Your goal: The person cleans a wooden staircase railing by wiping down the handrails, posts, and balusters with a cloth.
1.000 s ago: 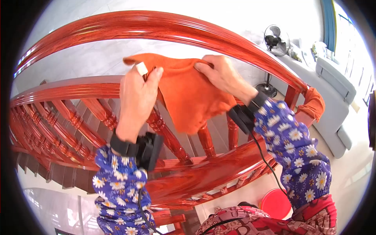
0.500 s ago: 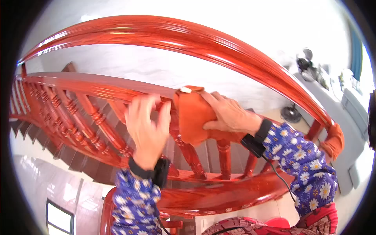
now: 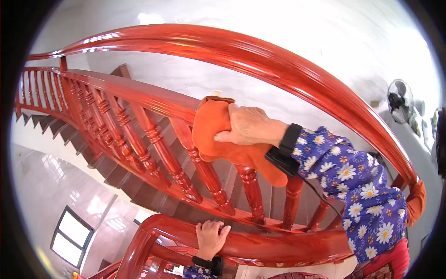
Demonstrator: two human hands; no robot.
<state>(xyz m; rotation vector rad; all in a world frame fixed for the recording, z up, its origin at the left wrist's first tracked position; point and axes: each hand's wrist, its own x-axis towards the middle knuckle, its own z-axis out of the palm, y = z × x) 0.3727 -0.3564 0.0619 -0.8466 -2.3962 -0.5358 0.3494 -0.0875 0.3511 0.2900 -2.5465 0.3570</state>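
Observation:
My right hand [image 3: 248,124] grips an orange cloth [image 3: 211,128], pressing it against the sloping middle rail of a red wooden stair railing. The cloth drapes over this rail [image 3: 153,97], and one end hangs down in front of the balusters [image 3: 251,190]. A small pale tag shows at the cloth's top edge. Lower down, my left hand [image 3: 211,238] lies over the near red handrail [image 3: 278,244], fingers bent over its far side and thumb apart. Both wrists wear black bands; the right one carries a black box with a cable.
A thick, glossy curved handrail [image 3: 223,39] arches above the cloth. Dark stair treads [image 3: 116,174] descend behind the balusters. Another orange cloth [image 3: 416,202] hangs at the railing's right end. A fan [image 3: 399,101] stands at the far right, and a window [image 3: 69,237] is at lower left.
My left hand has dropped from beside the cloth onto the near handrail. My right hand stays on the cloth, now slightly further left in view. The camera view has shifted.

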